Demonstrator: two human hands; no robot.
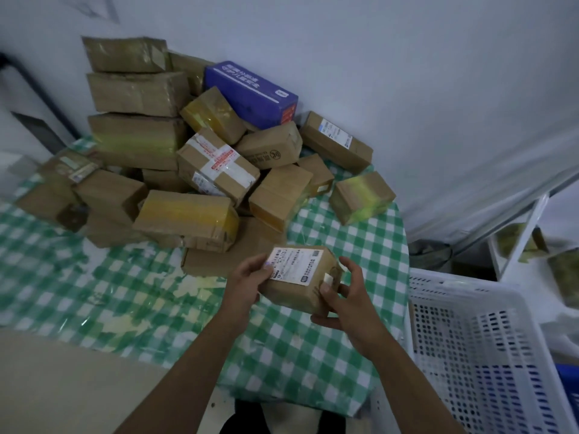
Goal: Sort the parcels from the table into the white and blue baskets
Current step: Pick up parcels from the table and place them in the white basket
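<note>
Head view looks down on a worktop [94,277] covered in green-and-white check cloth. Both hands hold one small brown cardboard parcel [300,278] just above the worktop's near right part, close to its right edge. The left hand [247,280] grips the parcel's left end, thumb on the top face; the right hand [347,296] curls round its right end, thumb pressed on the top near a small patch of tape. The parcel's long axis runs left to right, tilted slightly so the left end sits farther from the person. A white shipping label [294,264] faces up on it, with a barcode along its left side and small printed lines too blurred to read.

Behind it, a heap of brown parcels [188,170] fills the far half of the worktop, stacked highest at the far left corner. One carries white tape with red print [219,158], unreadable. A blue carton [250,92] with white characters, not legible, lies against the wall at the back. Another box [336,140] at the far right edge bears a white label.

Beside the worktop's right edge stands the white basket [470,324], perforated walls. A sliver of blue [567,380] shows past its right wall.
</note>
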